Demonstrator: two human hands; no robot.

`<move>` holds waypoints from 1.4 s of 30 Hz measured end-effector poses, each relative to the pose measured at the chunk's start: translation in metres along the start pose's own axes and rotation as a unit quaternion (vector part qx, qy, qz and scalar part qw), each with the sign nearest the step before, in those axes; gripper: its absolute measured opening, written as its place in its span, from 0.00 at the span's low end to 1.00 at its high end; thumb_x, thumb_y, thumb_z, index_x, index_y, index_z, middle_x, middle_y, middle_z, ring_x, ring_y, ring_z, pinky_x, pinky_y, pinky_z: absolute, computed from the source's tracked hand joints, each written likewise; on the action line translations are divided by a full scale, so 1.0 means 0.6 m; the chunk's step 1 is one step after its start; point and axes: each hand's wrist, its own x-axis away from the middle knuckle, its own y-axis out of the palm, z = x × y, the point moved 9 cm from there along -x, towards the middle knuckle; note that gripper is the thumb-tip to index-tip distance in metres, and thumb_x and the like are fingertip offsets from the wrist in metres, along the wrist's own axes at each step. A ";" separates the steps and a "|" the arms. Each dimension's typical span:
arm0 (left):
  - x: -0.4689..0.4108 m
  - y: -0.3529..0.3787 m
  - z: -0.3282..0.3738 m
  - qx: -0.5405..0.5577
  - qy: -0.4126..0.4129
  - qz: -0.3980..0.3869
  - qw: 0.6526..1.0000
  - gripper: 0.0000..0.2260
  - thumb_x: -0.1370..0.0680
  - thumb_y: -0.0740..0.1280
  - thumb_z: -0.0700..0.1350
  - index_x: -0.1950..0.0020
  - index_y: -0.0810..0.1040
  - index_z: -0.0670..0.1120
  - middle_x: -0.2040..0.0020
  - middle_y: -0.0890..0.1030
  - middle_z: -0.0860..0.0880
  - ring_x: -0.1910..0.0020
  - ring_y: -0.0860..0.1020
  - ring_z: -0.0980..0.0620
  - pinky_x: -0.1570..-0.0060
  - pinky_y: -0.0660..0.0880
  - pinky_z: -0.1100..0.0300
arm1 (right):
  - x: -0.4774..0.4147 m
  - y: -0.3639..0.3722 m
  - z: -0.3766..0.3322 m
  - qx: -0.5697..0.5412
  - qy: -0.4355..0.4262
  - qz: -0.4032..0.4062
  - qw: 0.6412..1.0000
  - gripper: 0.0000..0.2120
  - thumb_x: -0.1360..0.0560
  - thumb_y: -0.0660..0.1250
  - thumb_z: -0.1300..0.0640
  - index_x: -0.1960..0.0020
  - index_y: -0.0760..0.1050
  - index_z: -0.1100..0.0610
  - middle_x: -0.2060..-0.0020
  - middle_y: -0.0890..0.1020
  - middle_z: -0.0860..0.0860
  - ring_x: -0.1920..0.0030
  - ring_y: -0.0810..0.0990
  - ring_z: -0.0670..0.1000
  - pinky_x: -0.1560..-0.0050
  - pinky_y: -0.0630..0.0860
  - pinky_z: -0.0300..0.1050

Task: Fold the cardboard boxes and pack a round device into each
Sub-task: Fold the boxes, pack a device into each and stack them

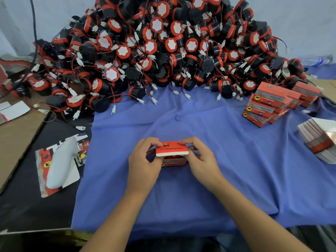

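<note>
**Closing the box flap**

Gripping from both sides, left hand [143,160] and right hand [201,159] pinch the small red printed cardboard box [172,153], flap raised, near the blue wrinkled cloth's [227,160] front edge. Glossy round black-and-red devices [163,46] heap along its rear edge.

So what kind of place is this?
Likely a small packing workshop. There's a big heap of round devices, a stack of closed boxes and a pile of flat cartons. The left hand and right hand hold another box.
</note>
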 end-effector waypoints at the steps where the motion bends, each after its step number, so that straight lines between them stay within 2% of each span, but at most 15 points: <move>1: 0.000 0.002 -0.003 0.014 -0.017 -0.004 1.000 0.11 0.24 0.72 0.33 0.50 0.81 0.49 0.46 0.82 0.55 0.43 0.82 0.52 0.42 0.80 0.53 | 0.002 0.001 0.001 -0.011 0.004 -0.006 1.000 0.12 0.20 0.63 0.62 0.45 0.80 0.49 0.49 0.83 0.48 0.50 0.81 0.53 0.48 0.79 0.47; 4: 0.004 0.008 -0.001 0.040 -0.042 -0.027 0.998 0.09 0.26 0.65 0.40 0.48 0.80 0.49 0.41 0.82 0.54 0.41 0.82 0.52 0.43 0.78 0.59 | 0.005 0.005 0.005 -0.015 0.023 -0.033 0.999 0.18 0.27 0.59 0.57 0.40 0.79 0.50 0.43 0.81 0.45 0.46 0.79 0.53 0.45 0.77 0.47; 7: 0.006 0.011 0.008 0.044 -0.031 -0.048 0.997 0.12 0.26 0.60 0.41 0.46 0.79 0.48 0.37 0.79 0.54 0.39 0.79 0.56 0.45 0.75 0.67 | 0.008 0.007 0.004 -0.005 0.014 -0.043 0.999 0.19 0.27 0.61 0.54 0.37 0.77 0.48 0.37 0.79 0.46 0.45 0.79 0.50 0.43 0.77 0.41; 10: 0.006 0.016 0.005 0.034 -0.032 -0.061 0.997 0.12 0.27 0.60 0.42 0.47 0.78 0.44 0.36 0.78 0.54 0.36 0.77 0.54 0.39 0.76 0.57 | 0.009 0.010 0.007 0.002 0.014 -0.057 0.998 0.20 0.26 0.64 0.51 0.35 0.75 0.47 0.40 0.78 0.49 0.49 0.80 0.51 0.45 0.78 0.43; 13: 0.006 0.020 0.001 0.015 -0.031 -0.071 0.997 0.11 0.28 0.62 0.42 0.48 0.76 0.43 0.36 0.77 0.56 0.36 0.77 0.52 0.37 0.76 0.46 | 0.009 0.011 0.007 0.008 0.000 -0.059 0.998 0.18 0.25 0.69 0.51 0.35 0.76 0.48 0.35 0.76 0.45 0.51 0.79 0.50 0.46 0.78 0.43; 16: 0.007 0.021 0.001 -0.013 -0.032 -0.075 0.997 0.14 0.30 0.65 0.48 0.46 0.76 0.47 0.36 0.75 0.60 0.36 0.76 0.55 0.37 0.77 0.48 | 0.007 0.010 0.008 0.039 -0.022 -0.050 0.998 0.18 0.22 0.72 0.60 0.34 0.77 0.50 0.32 0.75 0.42 0.47 0.80 0.50 0.44 0.79 0.47; 18: 0.007 0.021 0.003 -0.013 -0.030 -0.075 0.997 0.17 0.31 0.65 0.52 0.43 0.76 0.48 0.35 0.75 0.60 0.35 0.76 0.56 0.36 0.76 0.49 | 0.006 0.009 0.006 0.049 -0.042 -0.042 0.997 0.18 0.21 0.72 0.62 0.33 0.77 0.51 0.32 0.74 0.42 0.43 0.79 0.47 0.44 0.78 0.40; 23: 0.006 0.017 0.016 -0.025 0.016 -0.065 0.997 0.16 0.26 0.64 0.40 0.40 0.79 0.49 0.38 0.77 0.60 0.34 0.76 0.53 0.37 0.77 0.49 | 0.004 0.006 -0.002 0.050 -0.073 -0.014 0.996 0.17 0.19 0.70 0.58 0.32 0.77 0.46 0.42 0.78 0.34 0.47 0.80 0.44 0.51 0.75 0.31; 26: 0.005 0.016 0.017 -0.031 0.028 -0.057 0.997 0.15 0.23 0.64 0.40 0.39 0.80 0.51 0.37 0.77 0.60 0.31 0.75 0.51 0.36 0.77 0.49 | 0.005 0.004 -0.006 0.052 -0.076 -0.002 0.996 0.16 0.18 0.68 0.54 0.33 0.76 0.39 0.49 0.77 0.31 0.52 0.80 0.44 0.53 0.73 0.31; 30: 0.005 0.017 0.006 -0.039 0.021 -0.056 0.997 0.14 0.19 0.65 0.39 0.37 0.81 0.52 0.35 0.77 0.53 0.30 0.74 0.52 0.34 0.76 0.47 | 0.006 -0.002 -0.017 0.054 -0.089 0.026 0.994 0.14 0.19 0.68 0.50 0.37 0.77 0.34 0.52 0.78 0.33 0.55 0.80 0.44 0.55 0.74 0.31; 32: 0.005 0.017 0.013 -0.046 0.046 -0.056 0.996 0.14 0.17 0.65 0.38 0.37 0.81 0.53 0.36 0.78 0.55 0.30 0.74 0.53 0.33 0.74 0.50 | 0.005 -0.005 -0.014 0.048 -0.088 0.037 0.994 0.12 0.19 0.69 0.49 0.38 0.79 0.37 0.49 0.80 0.34 0.50 0.81 0.43 0.53 0.77 0.36; 35: 0.004 0.018 0.019 -0.056 0.066 -0.061 0.994 0.14 0.16 0.65 0.39 0.37 0.80 0.56 0.37 0.79 0.54 0.31 0.74 0.56 0.32 0.73 0.53 | 0.003 -0.012 -0.007 0.068 -0.090 0.050 0.992 0.11 0.19 0.69 0.52 0.37 0.82 0.44 0.36 0.77 0.37 0.35 0.78 0.46 0.47 0.80 0.44; 37: 0.006 0.019 0.016 -0.058 0.054 -0.065 0.995 0.12 0.18 0.68 0.40 0.39 0.82 0.54 0.36 0.77 0.51 0.31 0.74 0.57 0.34 0.74 0.55 | 0.005 -0.012 -0.007 0.068 -0.096 0.048 0.992 0.13 0.19 0.69 0.55 0.36 0.81 0.45 0.34 0.76 0.39 0.34 0.78 0.47 0.50 0.79 0.42; 40: 0.009 0.019 0.020 -0.066 0.046 -0.064 0.995 0.10 0.25 0.70 0.42 0.46 0.82 0.52 0.36 0.76 0.54 0.32 0.74 0.61 0.36 0.73 0.65 | 0.006 -0.008 -0.010 0.066 -0.111 0.035 0.991 0.15 0.18 0.68 0.61 0.35 0.82 0.48 0.34 0.77 0.42 0.33 0.78 0.46 0.43 0.80 0.43; 42: 0.009 0.022 0.021 -0.074 0.046 -0.067 0.994 0.11 0.27 0.73 0.40 0.47 0.83 0.51 0.36 0.76 0.56 0.31 0.74 0.61 0.36 0.72 0.67 | 0.005 -0.007 -0.007 0.067 -0.105 0.033 0.992 0.14 0.19 0.68 0.62 0.36 0.83 0.49 0.33 0.77 0.46 0.34 0.78 0.46 0.41 0.80 0.45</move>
